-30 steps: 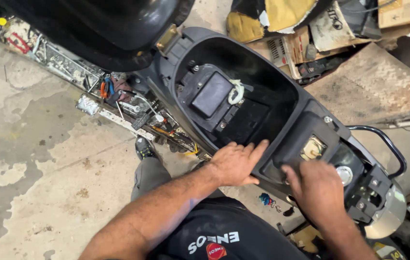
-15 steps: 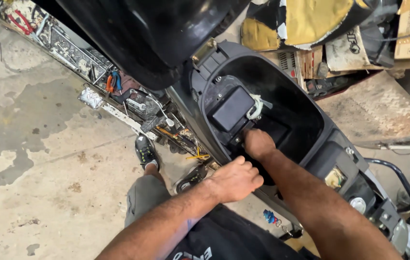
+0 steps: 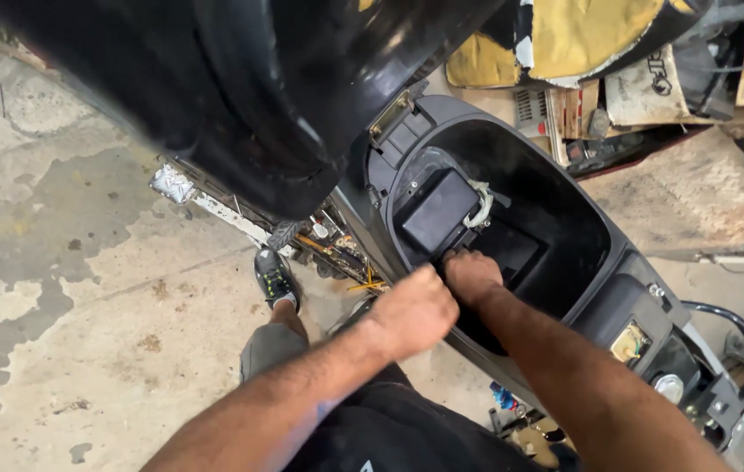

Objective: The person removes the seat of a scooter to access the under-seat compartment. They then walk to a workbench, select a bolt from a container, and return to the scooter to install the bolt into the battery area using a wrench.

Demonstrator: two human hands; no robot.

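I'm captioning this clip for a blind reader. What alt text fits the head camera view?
Seen from above, a person's left hand and right hand reach into the open black underseat storage tub of a scooter, beside a black box at its front end. The raised seat looms at the top, above the stained concrete floor and the person's shoe.

A single head-worn camera looks steeply down from above the person's own arms and lap, close to the work. It faces the open under-seat compartment (image 3: 512,218) of a scooter, which fills the upper right; the raised seat (image 3: 241,96) looms nearest the lens at top, with concrete floor (image 3: 66,306) on the left.
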